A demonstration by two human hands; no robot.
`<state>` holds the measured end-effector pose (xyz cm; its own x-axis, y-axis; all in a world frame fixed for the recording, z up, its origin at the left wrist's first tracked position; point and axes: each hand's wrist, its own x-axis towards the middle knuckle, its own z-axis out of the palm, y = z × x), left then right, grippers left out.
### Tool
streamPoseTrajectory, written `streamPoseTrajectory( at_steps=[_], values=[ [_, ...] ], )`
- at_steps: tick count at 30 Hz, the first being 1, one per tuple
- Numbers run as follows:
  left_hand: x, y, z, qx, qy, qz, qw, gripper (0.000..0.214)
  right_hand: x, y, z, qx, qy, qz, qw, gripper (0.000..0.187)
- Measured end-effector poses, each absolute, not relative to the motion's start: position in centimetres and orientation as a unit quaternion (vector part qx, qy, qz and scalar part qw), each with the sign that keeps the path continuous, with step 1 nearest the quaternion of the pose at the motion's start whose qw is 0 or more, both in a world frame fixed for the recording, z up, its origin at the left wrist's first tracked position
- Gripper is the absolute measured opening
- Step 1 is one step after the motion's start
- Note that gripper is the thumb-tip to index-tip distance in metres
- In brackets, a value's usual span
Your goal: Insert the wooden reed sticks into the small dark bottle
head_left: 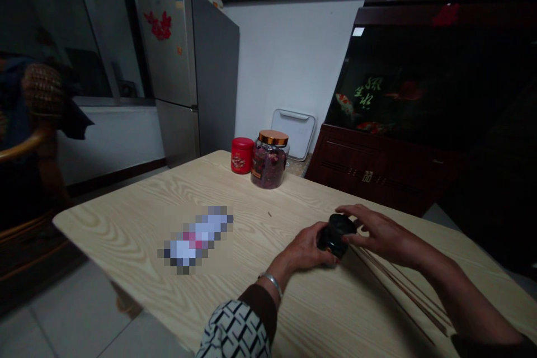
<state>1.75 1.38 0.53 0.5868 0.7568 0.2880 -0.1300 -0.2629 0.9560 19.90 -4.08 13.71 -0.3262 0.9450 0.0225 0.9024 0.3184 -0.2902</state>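
A small, glossy, dark round jar (pixel 335 235) is held just over the wooden table's right half. My left hand (pixel 304 247) wraps around its left side, thumb along the near side. From the right, my right hand (pixel 377 232) grips its upper part between thumb and fingers; whether that part is a separate lid, I cannot tell. Several thin brown sticks (pixel 403 288) lie on the table beneath my right forearm, their far ends hidden behind the hand.
On the pale wood-grain table (pixel 138 201) stand a red canister (pixel 242 155) and a glass jar of dark dried petals (pixel 268 165) with a copper-coloured lid. A pixelated flat item (pixel 197 240) lies at left. Beyond are a fridge (pixel 216 72) and a fish tank (pixel 419 78).
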Motion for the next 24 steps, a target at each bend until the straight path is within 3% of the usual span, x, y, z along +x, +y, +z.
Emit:
streamPoseTrajectory(
  at_steps=[3,7,13,18,21,24],
  values=[
    [1.8,1.3,0.6,0.678,0.225,0.389,0.582,0.077,19.2,-4.2,14.5,-0.644,-0.760,0.067,0.050,0.077],
    [1.8,1.2,0.6,0.679,0.226,0.385,0.583,0.078,19.4,-4.1,14.1,-0.603,-0.791,0.070,0.079,0.098],
    [1.9,1.6,-0.1,0.695,0.207,0.404,0.558,0.075,20.0,-4.2,8.2,-0.500,-0.843,0.146,0.136,0.062],
    [1.9,1.8,-0.6,0.694,0.208,0.408,0.555,0.072,19.6,-6.6,1.8,-0.557,-0.765,0.063,0.316,0.056],
    [1.8,1.8,-0.4,0.693,0.220,0.399,0.558,0.074,20.5,-7.7,0.9,-0.583,-0.733,0.032,0.349,0.050],
    [1.8,1.7,0.0,0.690,0.227,0.394,0.564,0.075,23.7,-7.9,2.6,-0.649,-0.684,-0.036,0.331,0.049]
  ],
)
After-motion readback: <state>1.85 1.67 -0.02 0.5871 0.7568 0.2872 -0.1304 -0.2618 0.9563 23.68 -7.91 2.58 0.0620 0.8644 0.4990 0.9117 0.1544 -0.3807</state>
